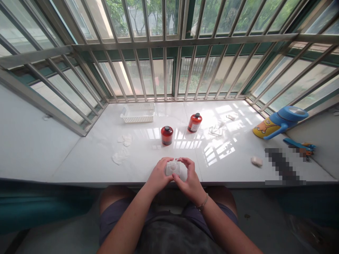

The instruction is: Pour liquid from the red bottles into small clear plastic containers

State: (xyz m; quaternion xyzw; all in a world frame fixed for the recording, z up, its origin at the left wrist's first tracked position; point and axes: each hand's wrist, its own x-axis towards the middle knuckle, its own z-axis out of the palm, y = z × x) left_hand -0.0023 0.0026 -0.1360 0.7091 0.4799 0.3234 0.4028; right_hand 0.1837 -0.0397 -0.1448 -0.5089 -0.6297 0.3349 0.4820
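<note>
Near the table's front edge I have a small translucent, whitish object (173, 168) with a rounded bump in its middle; its exact kind is unclear. From the left, my left hand (162, 173) grips its side between thumb and fingers. On the other side, my right hand (189, 176) curls round it, the thumb at its lower edge and a fingertip at its top. Just beyond my hands stands a red bottle (166, 137) with a dark cap. A second red bottle (195, 123), with a pale label, stands farther back to the right.
A white perforated basket (139, 114) sits at the back left. Crumpled whitish pieces (120, 156) lie at left, and clear plastic scraps (215, 131) at right. A blue-and-yellow flask (278, 123), a small pale packet (256, 161) and a blue strap (293, 143) are farther right. Window bars (165, 70) border the back.
</note>
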